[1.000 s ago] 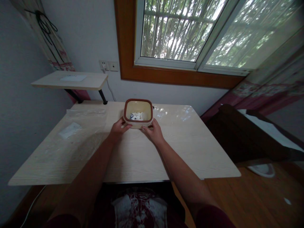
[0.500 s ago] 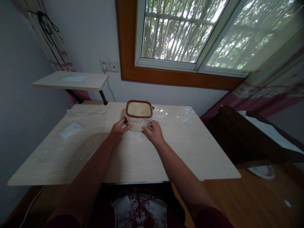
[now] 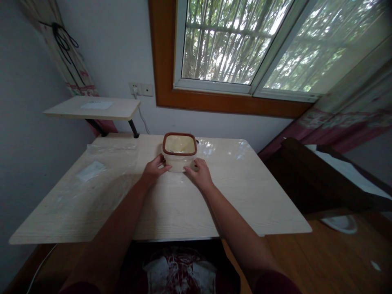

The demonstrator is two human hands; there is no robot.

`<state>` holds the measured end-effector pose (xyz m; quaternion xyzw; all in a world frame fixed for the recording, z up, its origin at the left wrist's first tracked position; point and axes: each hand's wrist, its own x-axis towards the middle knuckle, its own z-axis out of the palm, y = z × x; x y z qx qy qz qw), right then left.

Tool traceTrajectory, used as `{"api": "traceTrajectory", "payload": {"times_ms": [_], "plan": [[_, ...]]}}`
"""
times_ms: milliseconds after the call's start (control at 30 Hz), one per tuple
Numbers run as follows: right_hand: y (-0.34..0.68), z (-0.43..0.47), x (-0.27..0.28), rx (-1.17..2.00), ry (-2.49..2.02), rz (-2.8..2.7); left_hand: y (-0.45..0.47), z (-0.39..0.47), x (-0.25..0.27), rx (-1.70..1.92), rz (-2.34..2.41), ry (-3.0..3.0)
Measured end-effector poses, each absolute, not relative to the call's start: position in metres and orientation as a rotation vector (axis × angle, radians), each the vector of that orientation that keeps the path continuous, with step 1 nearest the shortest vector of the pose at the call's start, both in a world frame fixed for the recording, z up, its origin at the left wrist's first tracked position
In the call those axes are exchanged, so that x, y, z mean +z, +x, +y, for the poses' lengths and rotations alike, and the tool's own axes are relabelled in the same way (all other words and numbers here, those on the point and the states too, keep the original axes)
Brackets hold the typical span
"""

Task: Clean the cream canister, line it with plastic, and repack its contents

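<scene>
A cream-coloured, rounded-square container (image 3: 179,163) with a brown rim stands upright on the pale wooden table (image 3: 183,204), near its back edge. My left hand (image 3: 154,168) grips its left side, with the thumb on the front and the fingers round the side. On the opposite side my right hand (image 3: 199,171) holds it the same way, thumb at the front corner. Both hands are low on the container's body. Its top shows a pale yellowish surface inside the rim; I cannot tell whether that is a lid or the inside.
A clear plastic bag (image 3: 113,163) with a white label lies flat on the table's left. Behind it stands a small raised shelf (image 3: 122,109) bearing a paper. The wall and a window (image 3: 226,49) rise behind the table. A dark wooden piece of furniture (image 3: 294,175) is at the right.
The whole view has shifted slightly, so everything appears a little lower. Both hands keep their hold on the container, which stays in place on the table.
</scene>
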<state>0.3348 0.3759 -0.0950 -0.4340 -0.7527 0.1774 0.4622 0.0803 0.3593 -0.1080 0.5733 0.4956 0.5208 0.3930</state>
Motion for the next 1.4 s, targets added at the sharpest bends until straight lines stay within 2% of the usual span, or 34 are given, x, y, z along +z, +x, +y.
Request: {"api": "traceTrajectory", "payload": {"times_ms": [700, 1100, 1400], "plan": [[0.341, 0.378, -0.104, 0.551, -1.091, -1.749, 0.078, 0.362, -0.109, 1.32, 1.208, 1.407], [0.36, 0.38, -0.111, 0.856, -1.032, -1.636, 0.077, 0.376, -0.098, 1.277, 1.05, 1.473], [0.36, 0.384, -0.117, 0.779, -1.009, -1.745, 0.088, 0.377, -0.085, 1.207, 1.097, 1.473]]}}
